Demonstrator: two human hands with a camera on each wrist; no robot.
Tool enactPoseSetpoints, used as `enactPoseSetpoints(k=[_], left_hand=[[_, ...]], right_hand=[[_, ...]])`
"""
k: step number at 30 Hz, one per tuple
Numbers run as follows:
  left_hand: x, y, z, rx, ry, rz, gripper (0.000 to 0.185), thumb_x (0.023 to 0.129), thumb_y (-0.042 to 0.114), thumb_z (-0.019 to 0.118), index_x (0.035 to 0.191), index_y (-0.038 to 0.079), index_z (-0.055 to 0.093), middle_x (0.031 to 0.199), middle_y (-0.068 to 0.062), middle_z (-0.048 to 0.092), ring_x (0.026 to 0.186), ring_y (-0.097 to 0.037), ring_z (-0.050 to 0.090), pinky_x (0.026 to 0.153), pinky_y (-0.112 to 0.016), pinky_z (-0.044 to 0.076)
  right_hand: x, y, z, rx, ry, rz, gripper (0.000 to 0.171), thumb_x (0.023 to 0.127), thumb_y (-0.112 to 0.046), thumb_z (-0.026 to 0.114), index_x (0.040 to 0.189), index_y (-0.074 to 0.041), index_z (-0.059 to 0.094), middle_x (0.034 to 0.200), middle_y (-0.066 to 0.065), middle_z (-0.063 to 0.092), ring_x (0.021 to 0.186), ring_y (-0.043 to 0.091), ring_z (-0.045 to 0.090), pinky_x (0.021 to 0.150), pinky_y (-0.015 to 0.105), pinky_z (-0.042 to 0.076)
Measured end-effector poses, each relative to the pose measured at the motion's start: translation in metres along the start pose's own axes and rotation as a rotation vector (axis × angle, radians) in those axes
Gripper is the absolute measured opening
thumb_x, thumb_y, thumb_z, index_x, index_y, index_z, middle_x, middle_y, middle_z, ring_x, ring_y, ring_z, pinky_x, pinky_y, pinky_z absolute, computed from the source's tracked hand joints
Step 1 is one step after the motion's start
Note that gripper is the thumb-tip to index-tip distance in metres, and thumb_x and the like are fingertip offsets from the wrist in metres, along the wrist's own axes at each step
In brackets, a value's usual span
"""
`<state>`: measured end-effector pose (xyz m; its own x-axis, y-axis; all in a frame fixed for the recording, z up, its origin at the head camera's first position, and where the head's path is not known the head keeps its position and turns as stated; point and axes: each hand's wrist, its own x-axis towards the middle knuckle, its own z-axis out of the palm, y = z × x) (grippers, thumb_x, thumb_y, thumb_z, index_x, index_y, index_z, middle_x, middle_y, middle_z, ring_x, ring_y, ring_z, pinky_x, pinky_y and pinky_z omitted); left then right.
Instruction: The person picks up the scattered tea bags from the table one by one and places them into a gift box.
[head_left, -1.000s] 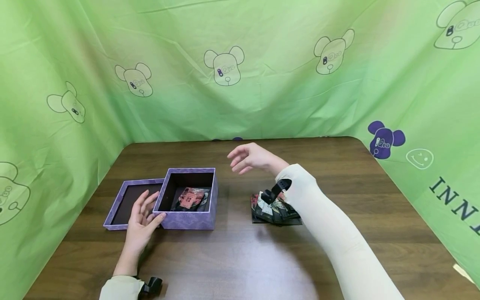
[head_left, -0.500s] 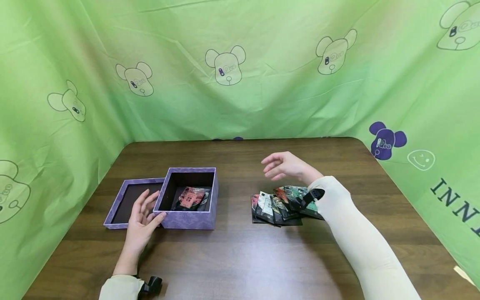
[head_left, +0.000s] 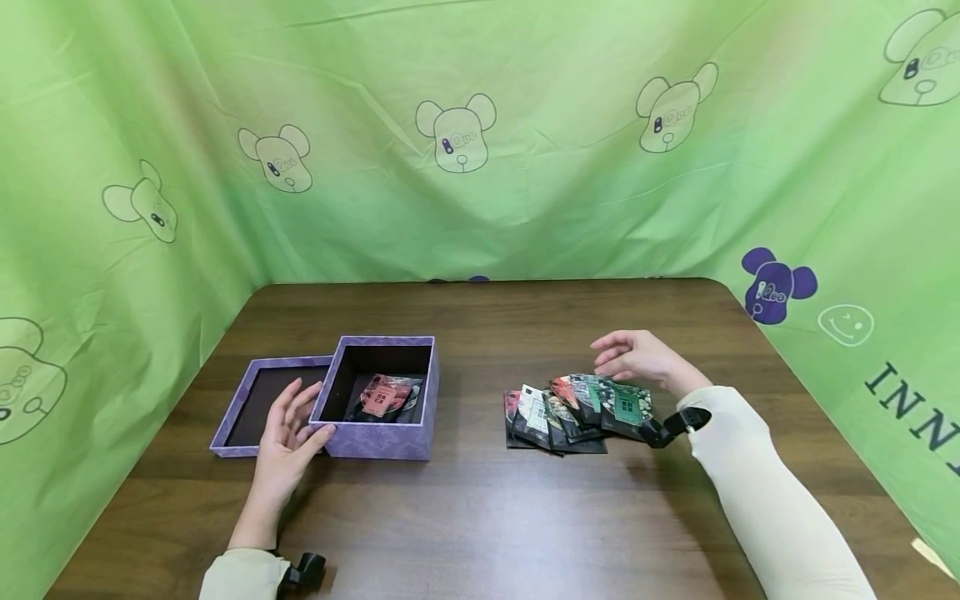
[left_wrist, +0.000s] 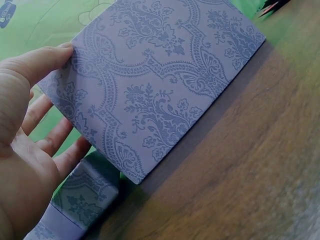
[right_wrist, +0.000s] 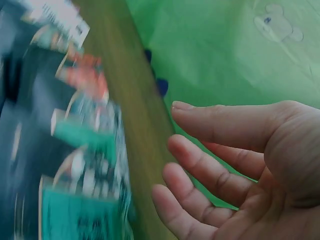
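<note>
A purple patterned box (head_left: pixel 381 398) stands open on the table, a pink and black packet (head_left: pixel 384 395) inside it. My left hand (head_left: pixel 288 433) rests with straight fingers against the box's left wall (left_wrist: pixel 150 85), thumb at the front corner. A fanned pile of dark packets (head_left: pixel 577 410) lies to the right. My right hand (head_left: pixel 633 357) hovers just behind the pile's right end, fingers relaxed and holding nothing. In the right wrist view the packets (right_wrist: pixel 65 150) are blurred beside my open right hand (right_wrist: pixel 225 165).
The box's purple lid (head_left: pixel 258 404) lies upside down left of the box, partly under my left hand. The brown table (head_left: pixel 480 517) is walled on three sides by green cloth (head_left: pixel 480 167) printed with bears.
My right hand has swung from above the table's middle to the right and down, ending behind the pile of packets. The left hand and the box have stayed put.
</note>
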<state>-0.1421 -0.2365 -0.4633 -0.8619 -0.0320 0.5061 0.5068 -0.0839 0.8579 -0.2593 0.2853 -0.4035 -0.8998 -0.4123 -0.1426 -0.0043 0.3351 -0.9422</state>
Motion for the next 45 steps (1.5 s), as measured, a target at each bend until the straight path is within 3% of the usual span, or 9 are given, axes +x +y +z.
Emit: enactPoseSetpoints(k=[6,12,17,24,32,45], left_hand=[[0.0,0.0,0.0,-0.011,0.002,0.0,0.08,0.081,-0.03,0.054,0.149,0.009,0.036,0.138,0.003,0.057,0.12,-0.012,0.052,0.087,-0.019,0.046],[0.0,0.0,0.0,-0.004,-0.003,-0.005,0.08,0.082,-0.029,0.054,0.149,0.011,0.037,0.138,0.003,0.057,0.12,-0.012,0.052,0.087,-0.019,0.045],[0.0,0.0,0.0,-0.004,-0.003,-0.002,0.079,0.082,-0.029,0.054,0.149,0.009,0.037,0.138,0.002,0.057,0.12,-0.012,0.052,0.086,-0.019,0.046],[0.0,0.0,0.0,0.002,-0.009,-0.002,0.079,0.082,-0.029,0.054,0.149,0.009,0.036,0.139,0.002,0.057,0.121,-0.012,0.052,0.086,-0.019,0.046],[0.0,0.0,-0.001,0.017,-0.01,-0.008,0.079,0.083,-0.028,0.055,0.149,0.011,0.036,0.14,0.001,0.056,0.122,-0.012,0.052,0.087,-0.019,0.046],[0.001,0.0,-0.001,0.008,-0.007,-0.005,0.08,0.082,-0.029,0.054,0.149,0.011,0.037,0.138,0.004,0.056,0.12,-0.012,0.052,0.087,-0.019,0.046]], right_hand=[[-0.017,0.014,-0.008,-0.196,0.112,0.127,0.06,0.083,-0.007,0.077,0.131,0.014,0.048,0.104,0.015,0.068,0.082,0.009,0.062,0.071,0.035,0.052],[-0.031,0.025,-0.011,-0.261,0.139,0.194,0.06,0.082,-0.01,0.08,0.129,0.013,0.051,0.11,0.018,0.063,0.085,0.011,0.057,0.07,0.035,0.05],[-0.035,0.031,-0.009,-0.31,0.139,0.17,0.06,0.077,-0.011,0.084,0.125,0.012,0.056,0.106,0.015,0.06,0.089,0.02,0.054,0.072,0.033,0.048],[-0.036,0.034,-0.004,-0.424,0.128,0.101,0.065,0.066,-0.008,0.089,0.121,0.011,0.06,0.109,0.021,0.059,0.101,0.034,0.052,0.081,0.038,0.044],[-0.035,0.039,0.0,-0.45,0.14,0.101,0.057,0.063,-0.005,0.089,0.112,0.008,0.064,0.099,0.015,0.057,0.092,0.029,0.049,0.078,0.037,0.041],[-0.041,0.038,-0.006,-0.445,0.17,0.115,0.061,0.061,-0.001,0.088,0.115,0.011,0.062,0.094,0.013,0.055,0.086,0.026,0.046,0.069,0.035,0.043]])
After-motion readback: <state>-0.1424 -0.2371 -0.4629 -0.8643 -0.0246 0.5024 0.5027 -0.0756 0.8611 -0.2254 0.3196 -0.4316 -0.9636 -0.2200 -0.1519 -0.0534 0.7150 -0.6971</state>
